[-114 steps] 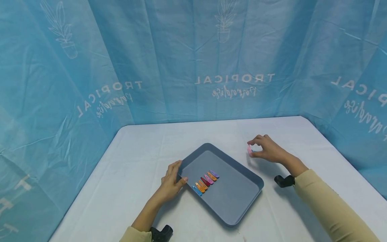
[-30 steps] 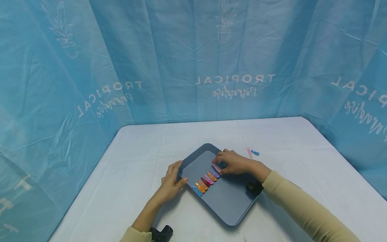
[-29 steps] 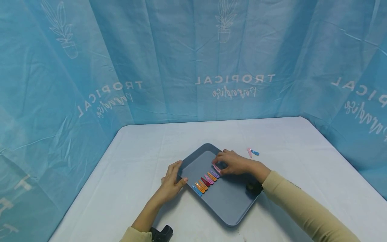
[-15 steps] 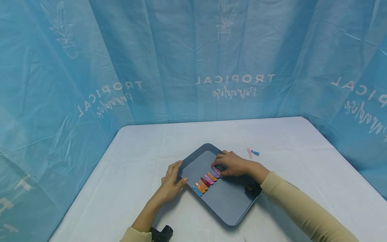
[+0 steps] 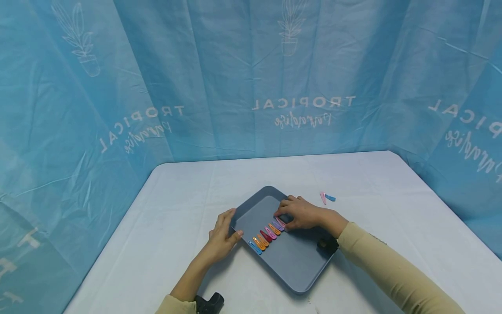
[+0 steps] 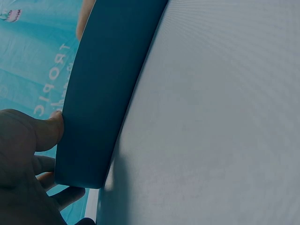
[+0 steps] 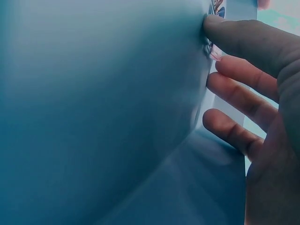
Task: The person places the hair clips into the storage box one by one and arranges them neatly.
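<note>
A grey tray (image 5: 302, 261) lies turned on the white table. My left hand (image 5: 221, 236) holds it at its left corner, the thumb on one side wall and the fingers on the other. Inside runs a slanting row of snap hair clips: a blue clip (image 5: 255, 247), orange ones, a red clip (image 5: 266, 236), a pink one, another orange one and a purple clip (image 5: 277, 225). At the row's far end my right hand (image 5: 306, 213) pinches a light pink hair clip (image 5: 280, 221) by its two ends, low over the tray floor. In the right wrist view, the thumb (image 7: 234, 35) partly hides this clip.
Beyond the tray, a pink hair clip (image 5: 323, 198) and a blue hair clip (image 5: 330, 198) lie close together on the white tablecloth (image 5: 188, 192). A blue printed curtain (image 5: 219, 87) hangs around the table's back and sides.
From the table right of the tray, my right hand has brought a pink clip to the row's far end. Lately it has lowered slightly, closer to the purple clip. My left hand stays still.
</note>
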Action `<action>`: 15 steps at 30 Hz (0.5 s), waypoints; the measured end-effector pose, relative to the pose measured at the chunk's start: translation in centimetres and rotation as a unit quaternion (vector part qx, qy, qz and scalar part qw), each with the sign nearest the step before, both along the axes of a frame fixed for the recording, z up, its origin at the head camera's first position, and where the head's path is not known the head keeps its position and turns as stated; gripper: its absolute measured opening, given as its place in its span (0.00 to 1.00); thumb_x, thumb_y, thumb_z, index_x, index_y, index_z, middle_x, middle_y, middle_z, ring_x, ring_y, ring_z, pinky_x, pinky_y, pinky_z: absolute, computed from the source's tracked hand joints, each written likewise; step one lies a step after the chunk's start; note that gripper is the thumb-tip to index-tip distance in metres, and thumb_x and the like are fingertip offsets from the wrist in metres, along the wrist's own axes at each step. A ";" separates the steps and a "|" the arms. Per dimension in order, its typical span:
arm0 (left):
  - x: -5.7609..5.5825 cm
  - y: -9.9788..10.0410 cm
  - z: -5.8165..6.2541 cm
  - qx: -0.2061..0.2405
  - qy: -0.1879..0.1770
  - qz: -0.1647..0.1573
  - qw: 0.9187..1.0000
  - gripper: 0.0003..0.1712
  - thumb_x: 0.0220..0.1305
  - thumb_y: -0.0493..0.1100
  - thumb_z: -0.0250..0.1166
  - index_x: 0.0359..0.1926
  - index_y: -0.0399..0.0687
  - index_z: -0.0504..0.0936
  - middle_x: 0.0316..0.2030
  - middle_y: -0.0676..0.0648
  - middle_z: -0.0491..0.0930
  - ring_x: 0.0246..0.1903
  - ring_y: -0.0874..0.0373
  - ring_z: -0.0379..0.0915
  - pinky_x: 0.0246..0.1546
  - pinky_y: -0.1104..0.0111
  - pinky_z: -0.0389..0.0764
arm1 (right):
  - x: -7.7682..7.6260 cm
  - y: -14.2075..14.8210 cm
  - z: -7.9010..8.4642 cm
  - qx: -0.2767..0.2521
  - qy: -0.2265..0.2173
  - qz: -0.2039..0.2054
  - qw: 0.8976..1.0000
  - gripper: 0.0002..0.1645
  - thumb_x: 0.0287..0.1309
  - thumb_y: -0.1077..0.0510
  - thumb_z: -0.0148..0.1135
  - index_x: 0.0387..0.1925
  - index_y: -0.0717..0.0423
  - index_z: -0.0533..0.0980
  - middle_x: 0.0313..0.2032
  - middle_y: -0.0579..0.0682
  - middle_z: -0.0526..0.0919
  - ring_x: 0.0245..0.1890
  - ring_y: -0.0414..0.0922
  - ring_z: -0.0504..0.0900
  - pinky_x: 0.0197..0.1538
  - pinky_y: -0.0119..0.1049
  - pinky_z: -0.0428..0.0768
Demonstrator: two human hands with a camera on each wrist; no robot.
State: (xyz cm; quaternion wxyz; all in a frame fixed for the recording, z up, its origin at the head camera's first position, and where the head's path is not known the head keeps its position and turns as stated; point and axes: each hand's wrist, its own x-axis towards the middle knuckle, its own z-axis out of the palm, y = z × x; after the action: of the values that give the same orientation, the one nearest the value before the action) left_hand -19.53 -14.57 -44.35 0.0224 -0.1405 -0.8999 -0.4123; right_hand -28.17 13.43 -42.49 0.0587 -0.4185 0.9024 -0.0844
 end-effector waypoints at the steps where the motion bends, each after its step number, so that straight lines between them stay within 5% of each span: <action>1: 0.0 0.0 0.0 -0.001 0.003 -0.002 1.000 0.39 0.66 0.42 0.58 0.72 0.38 0.51 0.70 0.36 0.51 0.69 0.37 0.48 0.56 0.35 0.48 | 0.0 0.0 0.0 0.000 0.000 0.000 1.000 0.27 0.54 0.46 0.66 0.57 0.44 0.75 0.53 0.46 0.75 0.57 0.47 0.68 0.57 0.53 0.67; 15: 0.0 -0.1 -0.1 -0.001 0.009 -0.007 1.000 0.38 0.66 0.42 0.58 0.71 0.37 0.51 0.69 0.35 0.51 0.69 0.36 0.48 0.55 0.36 0.49 | 0.2 0.0 0.4 -0.015 -0.022 -0.006 1.000 0.27 0.54 0.48 0.67 0.57 0.46 0.75 0.54 0.47 0.75 0.56 0.48 0.68 0.59 0.54 0.66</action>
State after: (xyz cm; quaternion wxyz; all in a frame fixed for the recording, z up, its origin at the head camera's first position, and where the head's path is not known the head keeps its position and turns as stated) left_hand -19.54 -14.63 -44.40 0.0277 -0.1509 -0.8988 -0.4107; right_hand -27.96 13.48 -42.06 0.0719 -0.4115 0.9022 -0.1074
